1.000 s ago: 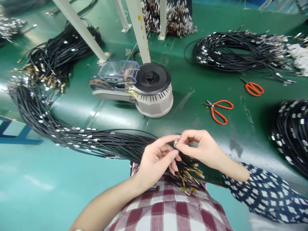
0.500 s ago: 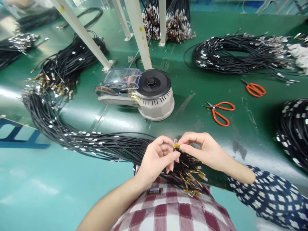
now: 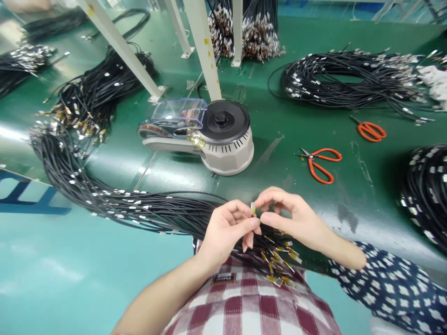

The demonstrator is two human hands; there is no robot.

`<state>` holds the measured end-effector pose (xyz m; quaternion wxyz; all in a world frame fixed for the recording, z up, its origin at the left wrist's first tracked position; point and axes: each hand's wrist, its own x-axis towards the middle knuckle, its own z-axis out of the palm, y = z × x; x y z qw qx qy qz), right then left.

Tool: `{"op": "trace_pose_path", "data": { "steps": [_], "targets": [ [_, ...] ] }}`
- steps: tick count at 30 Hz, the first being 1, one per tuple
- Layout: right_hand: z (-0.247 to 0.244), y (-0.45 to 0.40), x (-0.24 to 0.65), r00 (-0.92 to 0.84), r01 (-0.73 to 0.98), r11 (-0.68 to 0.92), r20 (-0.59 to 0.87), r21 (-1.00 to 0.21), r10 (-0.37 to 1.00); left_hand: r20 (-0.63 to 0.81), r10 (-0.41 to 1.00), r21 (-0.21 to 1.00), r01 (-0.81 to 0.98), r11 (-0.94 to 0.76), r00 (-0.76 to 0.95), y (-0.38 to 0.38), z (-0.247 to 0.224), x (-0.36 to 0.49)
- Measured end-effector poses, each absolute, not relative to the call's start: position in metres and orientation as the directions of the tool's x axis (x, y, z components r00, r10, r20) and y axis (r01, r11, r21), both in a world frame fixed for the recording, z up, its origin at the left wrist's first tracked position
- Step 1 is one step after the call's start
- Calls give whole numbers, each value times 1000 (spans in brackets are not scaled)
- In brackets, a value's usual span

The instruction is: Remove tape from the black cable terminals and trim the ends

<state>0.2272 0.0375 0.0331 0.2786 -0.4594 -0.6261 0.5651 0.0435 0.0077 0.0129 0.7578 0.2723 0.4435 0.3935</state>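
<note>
My left hand (image 3: 228, 228) is closed, pinching a black cable just below its small silver connector (image 3: 253, 207). A bit of amber tape is on the connector's lower part. My right hand (image 3: 293, 214) is just to the right, thumb and index finger parted, with the index fingertip at the connector's edge. Under both hands lies a thick bundle of black cables (image 3: 174, 211), with white labels along its length. Its near ends (image 3: 279, 260) carry silver connectors with amber tape and hang at the table edge, before my checked apron.
A round tape dispenser (image 3: 226, 139) stands behind my hands, beside pale metal posts (image 3: 202, 51). Orange-handled scissors (image 3: 319, 163) and a second orange-handled pair (image 3: 372, 131) lie to the right. Coiled cables (image 3: 310, 79) and more cable bundles (image 3: 104, 83) rest on the green table (image 3: 279, 172).
The amber tape end that stuck out toward my right fingers now lies against the connector. My right thumb and index finger have parted, the index finger moving slightly up and left.
</note>
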Motion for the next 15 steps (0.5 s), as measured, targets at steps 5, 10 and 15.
{"op": "trace_pose_path", "data": {
  "steps": [5, 10, 15],
  "targets": [
    [31, 39, 225, -360, 293, -51, -159, -955, 919, -469, 835, 749, -370, 549, 289, 6, 12, 43],
    [30, 40, 224, -365, 323, -50, -174, -945, 915, -493, 827, 724, -399, 563, 272, 6, 13, 44],
    [33, 43, 220, -383, 321, -21, -150, -947, 911, -489, 819, 701, -423, 574, 300, 7, 13, 44]
  ]
}}
